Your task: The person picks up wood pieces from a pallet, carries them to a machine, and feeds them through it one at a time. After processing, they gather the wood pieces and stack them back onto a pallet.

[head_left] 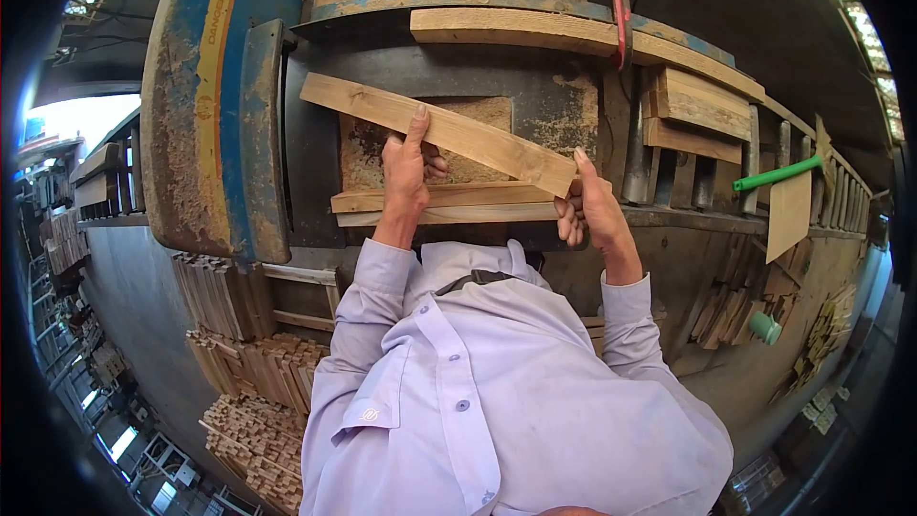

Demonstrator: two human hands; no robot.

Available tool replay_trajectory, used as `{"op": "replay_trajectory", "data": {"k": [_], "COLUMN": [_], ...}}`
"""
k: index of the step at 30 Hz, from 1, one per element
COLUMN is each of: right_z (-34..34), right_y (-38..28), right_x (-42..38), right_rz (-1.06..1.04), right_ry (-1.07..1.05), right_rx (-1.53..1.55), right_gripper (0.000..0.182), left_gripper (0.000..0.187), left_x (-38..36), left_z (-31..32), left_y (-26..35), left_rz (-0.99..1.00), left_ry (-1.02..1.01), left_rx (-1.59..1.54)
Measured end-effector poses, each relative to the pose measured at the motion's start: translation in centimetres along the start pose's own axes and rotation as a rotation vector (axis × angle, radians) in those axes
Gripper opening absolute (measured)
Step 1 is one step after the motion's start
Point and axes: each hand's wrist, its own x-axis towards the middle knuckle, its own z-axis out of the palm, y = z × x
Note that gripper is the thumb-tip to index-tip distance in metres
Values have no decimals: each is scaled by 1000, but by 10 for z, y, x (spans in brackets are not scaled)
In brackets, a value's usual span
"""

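Observation:
A wooden board (478,141) is held at a slant above the dark machine table, its left end farther from me and its right end nearer. My left hand (409,164) grips it left of the middle, thumb on top and fingers curled beneath. Around the right end my right hand (594,205) is closed, thumb at the board's corner and fingers below. Under the held board, two more wooden strips (449,205) lie side by side along the table's near edge. Sawdust covers a recessed patch (468,167) of the table behind them.
A blue and yellow machine housing (215,105) marked DANGER stands at the left. Along the back lies a long wooden beam (516,29) by a red handle (619,10). Stacked boards (705,105) rest on rollers at right, near a green tube (778,173). Wood piles (258,449) stand lower left.

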Motion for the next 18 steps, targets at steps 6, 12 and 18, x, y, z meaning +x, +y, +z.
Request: {"op": "replay_trajectory", "data": {"k": [6,12,18], "right_z": [-1,-4,-5], "right_y": [3,1,-4], "right_x": [10,10,8], "right_rz": [5,30,19], "right_ry": [27,6,5], "right_rx": [-1,-5,-36], "right_gripper": [86,86,88], "left_gripper": [46,53,62], "left_x": [4,3,-1], "left_z": [-5,-8,-5], "left_y": [-7,-11,-13], "left_rz": [-59,-40,-65], "left_ry": [8,-33,-93], "left_rx": [-44,-62,-133]}}
